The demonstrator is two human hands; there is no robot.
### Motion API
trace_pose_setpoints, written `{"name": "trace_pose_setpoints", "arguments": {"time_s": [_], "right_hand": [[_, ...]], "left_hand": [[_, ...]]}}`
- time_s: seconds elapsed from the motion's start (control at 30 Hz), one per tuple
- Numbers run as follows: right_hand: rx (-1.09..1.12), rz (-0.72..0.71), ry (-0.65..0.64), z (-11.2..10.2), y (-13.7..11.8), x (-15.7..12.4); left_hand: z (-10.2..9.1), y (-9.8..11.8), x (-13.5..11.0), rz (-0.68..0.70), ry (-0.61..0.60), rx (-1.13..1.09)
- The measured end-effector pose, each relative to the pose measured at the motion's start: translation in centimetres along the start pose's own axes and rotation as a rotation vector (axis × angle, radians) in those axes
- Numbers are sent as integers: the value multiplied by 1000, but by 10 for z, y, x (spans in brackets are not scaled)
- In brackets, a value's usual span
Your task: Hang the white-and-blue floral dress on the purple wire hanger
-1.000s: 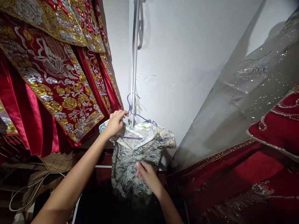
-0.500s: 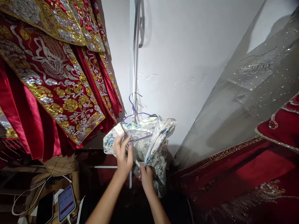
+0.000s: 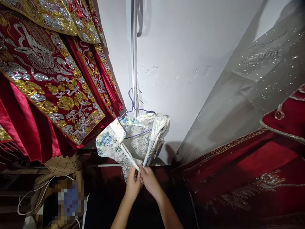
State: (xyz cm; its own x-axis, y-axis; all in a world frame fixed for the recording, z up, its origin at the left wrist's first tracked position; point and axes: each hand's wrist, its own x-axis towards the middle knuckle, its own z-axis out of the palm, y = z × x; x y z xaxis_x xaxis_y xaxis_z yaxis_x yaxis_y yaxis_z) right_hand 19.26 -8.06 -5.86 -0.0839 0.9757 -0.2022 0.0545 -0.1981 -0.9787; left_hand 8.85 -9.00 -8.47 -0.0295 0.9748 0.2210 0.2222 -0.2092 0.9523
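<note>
A white floral shirt (image 3: pixel 111 140) with blue and yellow flowers hangs on a thin purple hanger (image 3: pixel 138 135), its front spread open at the collar. My left hand (image 3: pixel 133 179) is closed on the left front edge of the shirt, low down. Right beside it, my right hand (image 3: pixel 149 178) pinches the other front edge, so both edges meet between my fingers. The fingertips partly cover the fabric there, and whatever fastening may lie beneath them is hidden.
Red costumes with gold and silver embroidery (image 3: pixel 69 95) hang at the left. A sparkling grey-white veil-like fabric (image 3: pixel 228 101) and a dark red garment (image 3: pixel 274 165) are at the right. A pale pole (image 3: pixel 133 57) stands against the white wall (image 3: pixel 181 41). A white cable (image 3: pixel 30 211) lies lower left.
My left hand has come down from the collar area to the front edge, beside my right hand. The two front edges are now drawn together, and the view has shifted slightly.
</note>
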Motion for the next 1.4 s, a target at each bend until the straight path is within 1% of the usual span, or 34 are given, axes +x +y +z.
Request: {"name": "trace_pose_setpoints", "arguments": {"time_s": [0.03,0.1,0.2,0.3,0.37,0.47,0.6,0.67,0.77,0.83,0.9,0.97,1.03,1.2,1.33,1.4], "right_hand": [[1,-10,-10,-1,-2,-1],[42,-5,-73,-1,-6,-5],[125,12,-159,2,-12,-11],[176,3,-184,7,-16,-18],[188,-3,-180,8,-19,-22],[213,-3,-144,4,-24,-29],[294,-5,-91,-6,-31,-41],[298,-18,-65,-8,-30,-45],[255,-47,-37,-7,-22,-48],[191,-93,-6,-5,-14,-48],[105,-149,46,-3,-7,-46],[40,-188,109,-3,-3,-44],[6,-214,142,-5,-2,-43],[-60,-236,81,-16,0,-48],[-49,-271,117,-28,-3,-59],[-36,-279,97,-33,-5,-65]], "left_hand": [[-2,3,4,6,-44,2],[-6,6,9,8,-108,16],[-14,7,10,3,-115,46],[-18,11,6,-20,-106,33],[-19,16,0,-37,-115,3],[-20,20,-11,-36,-145,-33],[-26,24,-24,-13,-116,-12],[-29,28,-28,0,-114,-8],[-32,39,-34,8,-179,-5],[-31,47,-37,12,-213,14],[-30,53,-39,22,-215,40],[-29,56,-40,34,-211,61],[-28,56,-40,43,-221,77],[-20,60,-41,60,-237,134],[-5,69,-49,62,-233,179],[0,71,-54,60,-225,189]]}}
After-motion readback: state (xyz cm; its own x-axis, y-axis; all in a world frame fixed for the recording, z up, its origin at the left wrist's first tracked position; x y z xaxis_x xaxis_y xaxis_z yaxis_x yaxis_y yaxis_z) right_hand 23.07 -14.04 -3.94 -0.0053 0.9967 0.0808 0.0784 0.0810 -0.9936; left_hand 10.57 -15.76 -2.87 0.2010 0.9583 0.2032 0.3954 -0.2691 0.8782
